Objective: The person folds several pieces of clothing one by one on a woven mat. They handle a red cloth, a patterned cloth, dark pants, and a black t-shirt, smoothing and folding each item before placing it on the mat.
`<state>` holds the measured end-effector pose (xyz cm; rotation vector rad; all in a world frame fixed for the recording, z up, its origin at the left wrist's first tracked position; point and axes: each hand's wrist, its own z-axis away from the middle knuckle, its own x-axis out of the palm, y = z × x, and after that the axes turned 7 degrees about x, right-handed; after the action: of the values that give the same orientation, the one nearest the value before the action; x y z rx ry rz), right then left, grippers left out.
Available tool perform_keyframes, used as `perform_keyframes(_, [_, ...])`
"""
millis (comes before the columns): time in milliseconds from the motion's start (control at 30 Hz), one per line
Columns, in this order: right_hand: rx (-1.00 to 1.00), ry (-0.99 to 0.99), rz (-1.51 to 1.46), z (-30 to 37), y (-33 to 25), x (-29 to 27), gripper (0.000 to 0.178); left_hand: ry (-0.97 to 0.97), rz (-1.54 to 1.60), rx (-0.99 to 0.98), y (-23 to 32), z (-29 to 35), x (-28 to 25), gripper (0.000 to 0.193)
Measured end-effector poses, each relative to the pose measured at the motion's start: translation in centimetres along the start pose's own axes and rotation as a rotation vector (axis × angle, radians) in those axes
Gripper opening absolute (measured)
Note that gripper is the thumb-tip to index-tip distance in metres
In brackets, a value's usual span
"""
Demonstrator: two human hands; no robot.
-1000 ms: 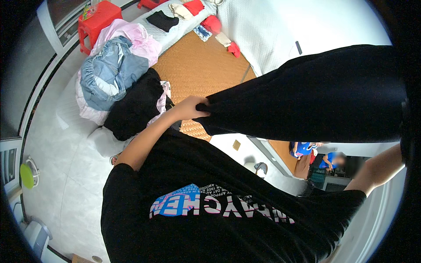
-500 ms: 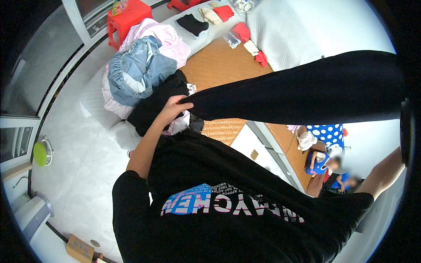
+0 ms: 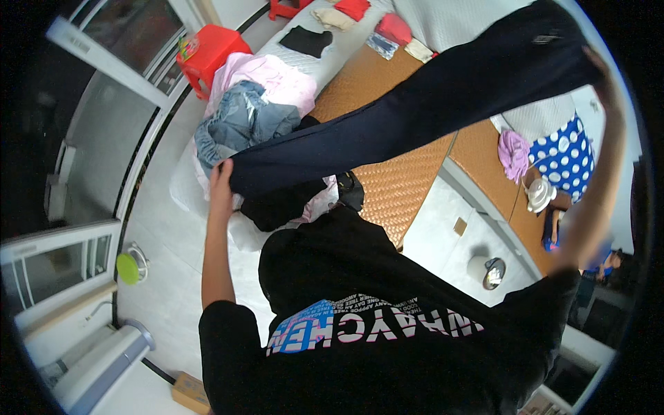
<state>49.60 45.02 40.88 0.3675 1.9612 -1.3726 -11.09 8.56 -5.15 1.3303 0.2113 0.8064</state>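
Note:
A pair of dark trousers (image 3: 415,107) is stretched out in the air between my two hands, sloping up from left to right. My left hand (image 3: 221,176) is closed on the narrow end. At the upper right, my right hand (image 3: 604,76) grips the wider end, its fingers partly hidden and blurred near the picture's rim. Just beyond my left hand, a heap holds a blue denim garment (image 3: 245,124) and a pale pink cloth (image 3: 277,79). Below the trousers, a black garment (image 3: 283,207) lies on the near side of that heap.
A red stool (image 3: 211,55) stands behind the heap. Folded clothes, including a black piece (image 3: 306,41), lie on the quilted couch. A brown woven mat (image 3: 401,187) extends under the trousers. On the right are a polka-dot cushion (image 3: 564,155), a white fan (image 3: 539,195) and people partly hidden by my arm.
The trousers have tilted, their right end rising with my right hand. My left hand has moved left and slightly down, and the view has shifted.

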Motion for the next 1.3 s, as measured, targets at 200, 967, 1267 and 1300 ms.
perform_keyframes(200, [0.602, -0.192, -0.204, 5.9, 13.3, 12.8, 0.055, 0.301, -0.526, 0.371, 4.7, -2.0, -8.0, 0.036])
perform_keyframes(967, [0.526, -0.714, -0.353, 35.5, 6.1, 40.3, 0.069, 0.024, -1.31, 0.21, 11.1, 17.0, -4.2, 0.039])
perform_keyframes(1267, [0.293, -0.428, -0.202, 36.5, 5.4, 41.9, 0.062, -0.206, -0.795, -0.61, 10.2, 21.6, 4.3, 0.044])
perform_keyframes(1300, [0.325, -0.415, -0.235, 36.4, 5.3, 41.9, 0.058, -0.196, -0.787, -0.624, 10.4, 21.7, 4.3, 0.044])
